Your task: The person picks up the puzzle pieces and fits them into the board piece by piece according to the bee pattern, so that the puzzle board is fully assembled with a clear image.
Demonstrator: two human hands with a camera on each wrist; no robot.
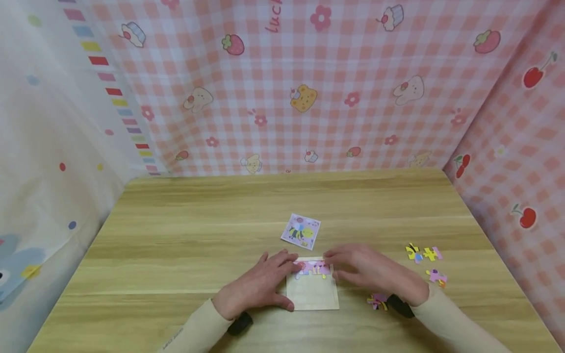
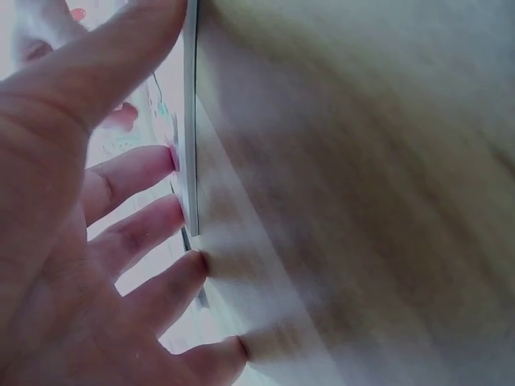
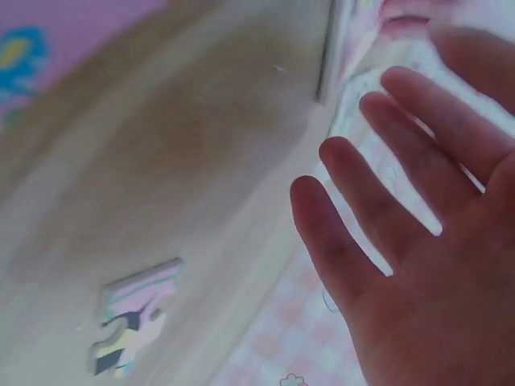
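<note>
We see both hands apart from each other, one at each side of a pale wooden puzzle board (image 1: 313, 295) on the wooden surface (image 1: 185, 230). The left hand (image 1: 258, 282) spreads its fingers along the board's left side, thumb at the near left corner, index fingertip near the pink puzzle strip (image 1: 313, 267) at the board's far edge. The right hand (image 1: 372, 269) reaches over the far right corner with fingers extended and grips nothing that we can make out; its fingertips are near the strip's right end.

Just beyond the board lies a tilted bee card (image 1: 301, 231), close to the hands' far side. To the right we find loose pieces: a yellow-and-black piece (image 1: 413, 252) beside a yellow-and-pink piece (image 1: 432, 253), a pink piece (image 1: 437, 277) nearer us, and more pink-and-black pieces (image 1: 377, 301) under the right forearm, partly hidden by the black wrist strap (image 1: 400, 306).

We have a broad stretch of wood between the left hand and the left edge, and another between the card and the far edge, where the checked curtain (image 1: 282, 122) hangs. The right edge runs past the loose pieces, with the cherry curtain (image 1: 525, 171) alongside.
</note>
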